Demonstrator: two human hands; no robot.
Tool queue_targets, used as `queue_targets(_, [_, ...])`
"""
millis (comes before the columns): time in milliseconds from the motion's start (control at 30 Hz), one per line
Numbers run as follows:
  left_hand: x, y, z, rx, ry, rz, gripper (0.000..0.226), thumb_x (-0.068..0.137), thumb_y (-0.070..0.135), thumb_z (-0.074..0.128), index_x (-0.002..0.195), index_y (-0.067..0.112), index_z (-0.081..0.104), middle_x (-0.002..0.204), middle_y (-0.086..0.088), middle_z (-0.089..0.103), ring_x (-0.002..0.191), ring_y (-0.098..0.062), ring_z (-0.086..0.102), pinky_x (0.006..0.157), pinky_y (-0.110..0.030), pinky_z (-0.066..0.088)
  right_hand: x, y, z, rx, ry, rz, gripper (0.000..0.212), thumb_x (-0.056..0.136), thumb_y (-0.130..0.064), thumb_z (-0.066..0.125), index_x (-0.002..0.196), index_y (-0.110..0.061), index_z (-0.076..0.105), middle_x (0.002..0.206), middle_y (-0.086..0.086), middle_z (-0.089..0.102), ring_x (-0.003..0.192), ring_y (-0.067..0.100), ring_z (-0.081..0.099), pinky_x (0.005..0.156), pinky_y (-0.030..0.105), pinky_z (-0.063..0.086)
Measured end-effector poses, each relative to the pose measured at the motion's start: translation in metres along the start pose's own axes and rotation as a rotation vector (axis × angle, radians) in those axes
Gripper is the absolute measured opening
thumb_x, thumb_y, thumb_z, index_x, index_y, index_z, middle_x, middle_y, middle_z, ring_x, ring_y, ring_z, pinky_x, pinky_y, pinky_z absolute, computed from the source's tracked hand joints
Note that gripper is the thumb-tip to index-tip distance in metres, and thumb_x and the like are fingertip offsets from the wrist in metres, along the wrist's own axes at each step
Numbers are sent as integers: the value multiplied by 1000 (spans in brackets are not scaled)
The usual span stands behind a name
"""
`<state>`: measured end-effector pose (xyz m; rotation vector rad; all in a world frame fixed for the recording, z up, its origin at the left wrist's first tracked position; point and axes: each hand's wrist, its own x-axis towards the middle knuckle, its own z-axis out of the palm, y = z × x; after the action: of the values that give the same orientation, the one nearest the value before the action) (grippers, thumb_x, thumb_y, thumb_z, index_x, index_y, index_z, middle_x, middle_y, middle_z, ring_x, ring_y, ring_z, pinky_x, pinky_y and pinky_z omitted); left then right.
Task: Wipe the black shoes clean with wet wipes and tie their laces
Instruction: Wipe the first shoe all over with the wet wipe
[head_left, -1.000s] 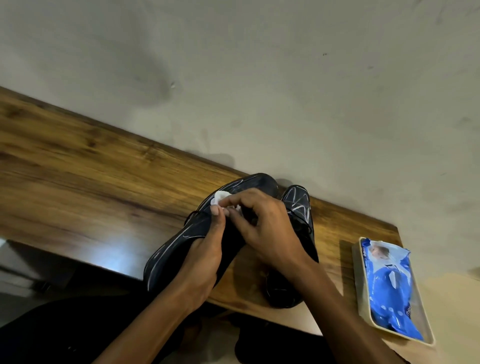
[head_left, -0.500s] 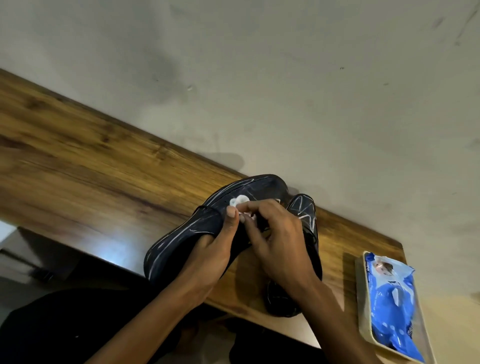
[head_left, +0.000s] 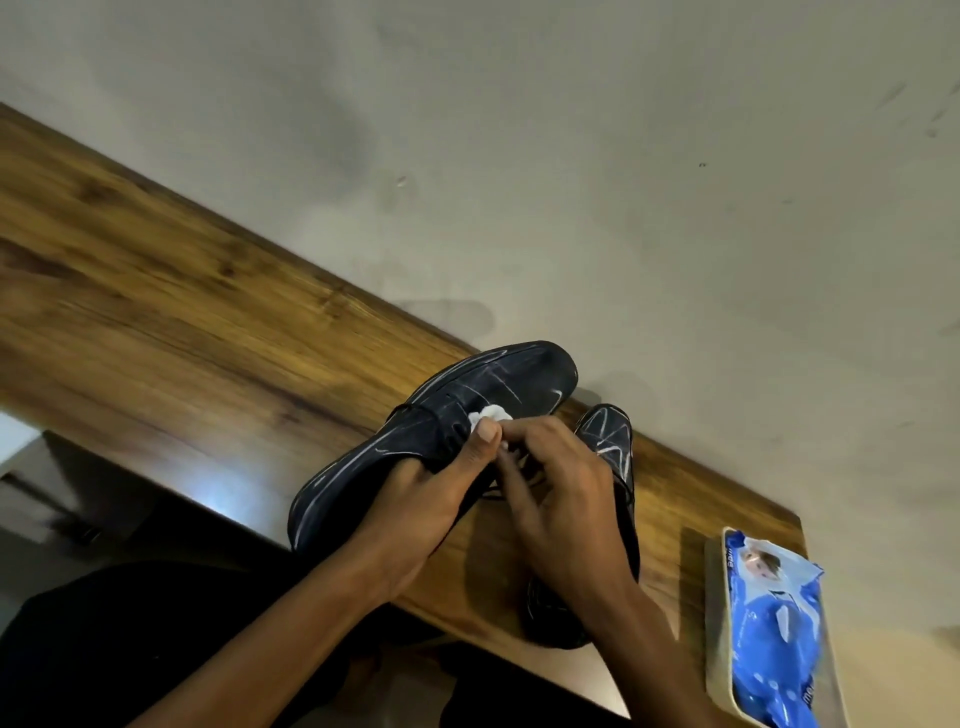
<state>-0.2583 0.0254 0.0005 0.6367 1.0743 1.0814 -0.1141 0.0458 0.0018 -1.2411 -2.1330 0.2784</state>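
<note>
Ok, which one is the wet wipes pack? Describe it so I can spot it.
Follow the wooden table to its right end, past the two black shoes. The wipes pack lies there in a pale tray: glossy blue plastic, the only blue thing in view.

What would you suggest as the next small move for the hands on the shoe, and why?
Probably drag the white wipe forward toward the toe of the left shoe. Pale streaks show there, and the left hand grips that shoe while the right hand holds the wipe at the laces.
</note>
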Motion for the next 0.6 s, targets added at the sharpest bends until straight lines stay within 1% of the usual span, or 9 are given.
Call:
queue_targets(100, [1, -4, -3, -31, 60, -55, 74, 47, 77, 81, 106, 35, 68, 114, 10, 72, 114, -10, 63, 107, -39, 45, 11, 23, -7, -104, 56, 19, 17, 92, -9, 70, 109, -12, 72, 105, -1, 67, 87, 5, 60, 77, 13, 48])
queue_targets(167, [3, -5, -4, -82, 45, -106, 93, 39, 69, 90, 117, 27, 64, 118, 7, 71, 116, -12, 63, 103, -35, 46, 21, 41, -15, -153, 153, 93, 18, 92, -9, 70, 109, -11, 72, 104, 1, 67, 84, 7, 60, 74, 16, 50])
queue_targets(200, [4, -4, -3, -122, 24, -127, 94, 42, 60, 93, 122, 21, 62, 119, 3, 72, 117, -15, 64, 100, -33, 47, 24, 48, -18, -166, 187, 131, 18, 92, -10, 69, 110, -11, 72, 104, 2, 67, 84, 7, 60, 74, 19, 51])
queue_targets(267, [5, 0, -3, -200, -4, -127, 67, 57, 31, 87, 117, 12, 66, 111, -2, 77, 114, -18, 67, 89, -29, 51, 25, 50, -19, -186, 222, 165, 18, 93, -11, 67, 111, -11, 71, 105, 2, 67, 85, 8, 61, 75, 23, 53])
queue_targets(333, [3, 5, 0, -252, -41, -112, 43, 65, 14, 76, 108, 11, 71, 106, -5, 78, 107, -20, 71, 84, -28, 54, 18, 39, -13, -180, 221, 136, 17, 93, -10, 67, 109, -11, 71, 105, 2, 66, 86, 8, 60, 75, 20, 51])
queue_targets(400, [2, 7, -1, -305, -79, -86, 41, 70, 4, 71, 111, 9, 71, 110, -10, 77, 107, -22, 72, 87, -32, 55, 7, 21, -4, -142, 183, 83, 16, 93, -9, 67, 109, -10, 71, 107, 2, 66, 91, 8, 61, 79, 13, 48])
queue_targets(500, [3, 8, -5, -406, -81, -81, 45, 73, -5, 66, 117, 3, 69, 116, -17, 74, 110, -29, 70, 98, -40, 54, -3, 5, 3, -78, 138, 31, 17, 93, -8, 69, 109, -10, 71, 109, 0, 66, 99, 6, 61, 86, 12, 48])
queue_targets(567, [5, 8, -8, -448, -86, -89, 46, 75, -7, 63, 119, 3, 68, 118, -19, 72, 113, -32, 69, 102, -42, 51, 1, 11, 0, -93, 155, 15, 18, 92, -7, 69, 109, -10, 71, 109, 1, 67, 97, 7, 61, 83, 15, 49])
queue_targets(600, [6, 8, -8, -454, -80, -92, 46, 74, -7, 63, 118, 4, 69, 118, -19, 72, 112, -32, 69, 100, -41, 52, 7, 17, -2, -112, 188, 18, 17, 92, -7, 69, 109, -9, 71, 108, 3, 67, 94, 8, 61, 80, 15, 49])
